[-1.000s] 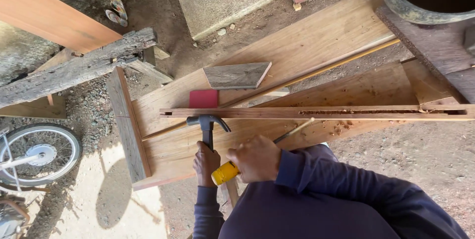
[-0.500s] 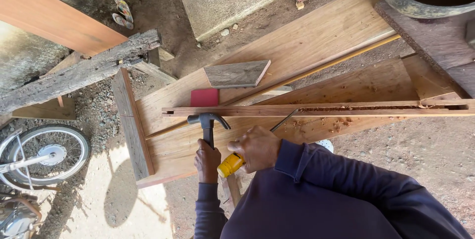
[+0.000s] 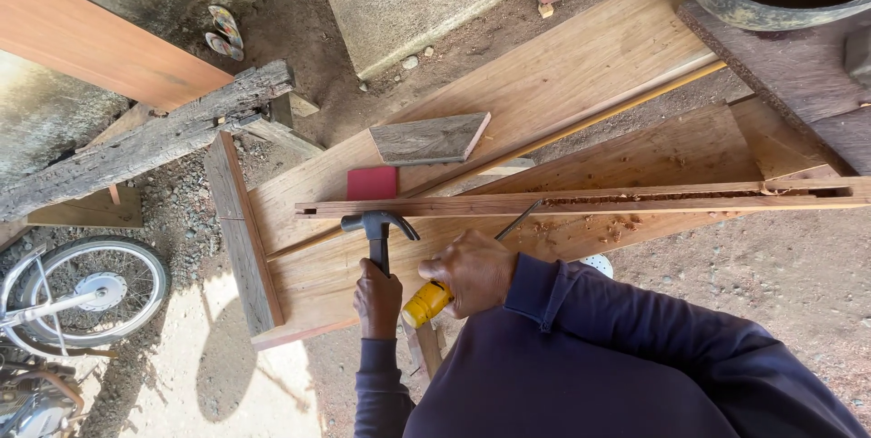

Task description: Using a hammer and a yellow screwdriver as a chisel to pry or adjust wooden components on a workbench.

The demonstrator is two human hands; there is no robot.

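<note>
The left hand (image 3: 377,297) is clenched around a hammer (image 3: 379,228) held upright near the plank's (image 3: 581,203) left end. The right hand (image 3: 472,270) grips a yellow-handled chisel (image 3: 472,261), angled into the plank.

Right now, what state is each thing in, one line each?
Left hand: closed around the claw hammer, head up by the grooved strip.
Right hand: gripping the yellow-handled chisel, blade angled toward the strip.
Grooved strip: lying flat across the planks, shavings in the groove.
</note>
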